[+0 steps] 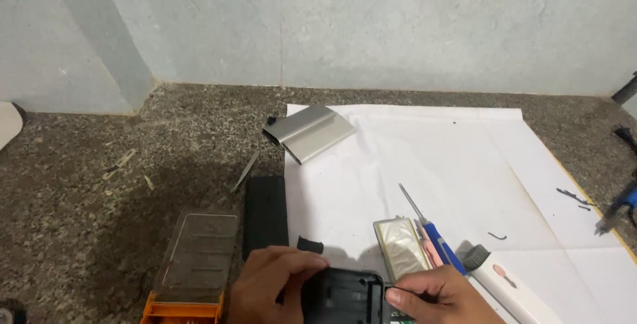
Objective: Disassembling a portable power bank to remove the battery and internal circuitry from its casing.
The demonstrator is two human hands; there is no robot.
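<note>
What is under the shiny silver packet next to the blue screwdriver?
The silver packet lies on the white paper sheet. Its lower end disappears behind the right hand, so anything underneath there is hidden.

One package shows: a flat rectangular case with a clear lid and an orange base, lying on the speckled floor (just left of a black slab).

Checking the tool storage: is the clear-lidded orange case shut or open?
Shut: the clear lid of the orange case lies flat over its tray, beside the left hand.
</note>
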